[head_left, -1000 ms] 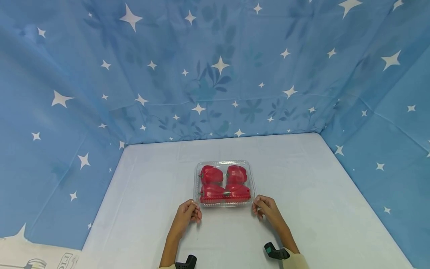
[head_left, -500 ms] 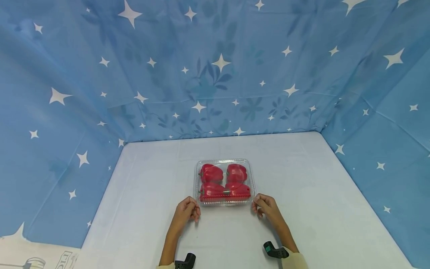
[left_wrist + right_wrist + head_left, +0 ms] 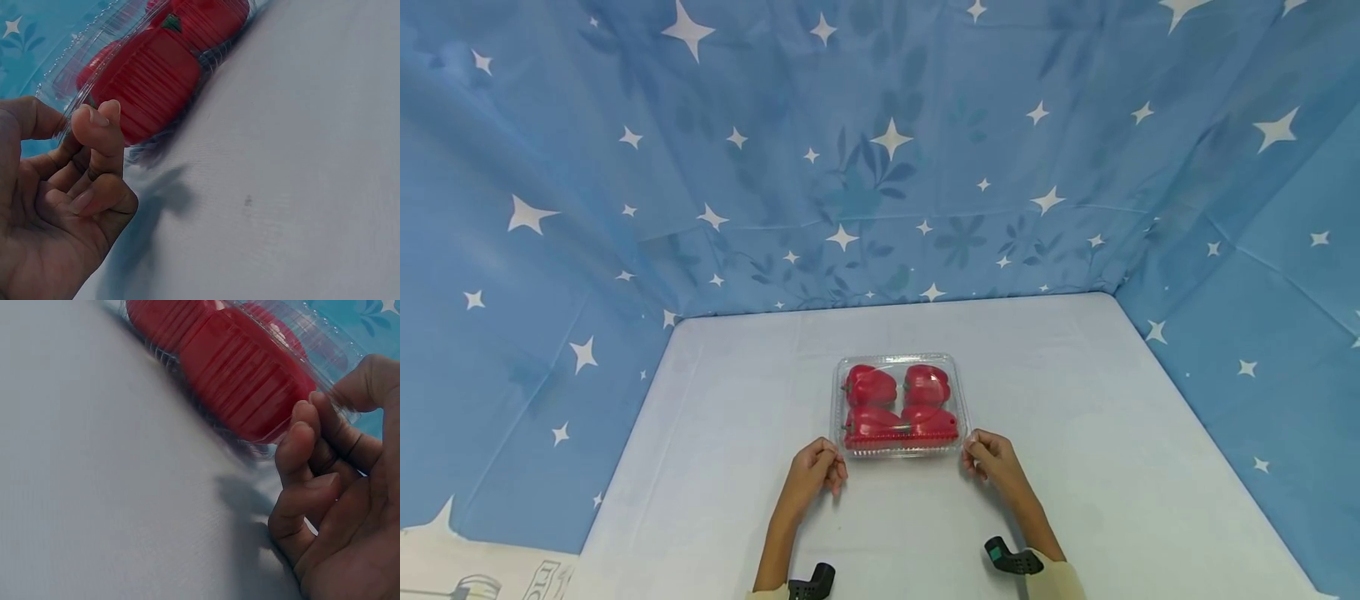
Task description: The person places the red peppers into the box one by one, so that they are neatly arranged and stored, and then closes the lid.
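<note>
A clear plastic clamshell container [image 3: 898,359] rests on the white-covered table, its lid lying over several red bell peppers [image 3: 871,387] with green stems. At its near left corner my left hand [image 3: 812,472] pinches the rim between thumb and index finger. My right hand [image 3: 997,463] does the same at the near right corner. In the left wrist view, the ridged front wall shows a red bell pepper [image 3: 150,84] close behind it, and the other left fingers curl below the rim. The right wrist view has a bell pepper [image 3: 244,375] beside the pinching right fingertips.
White cloth [image 3: 737,392] covers the table around the container. A blue curtain [image 3: 880,183] with white stars and leaves stands behind and along both sides. Black wrist devices [image 3: 1015,558] sit at the sleeves. A printed pale cloth [image 3: 482,567] shows at lower left.
</note>
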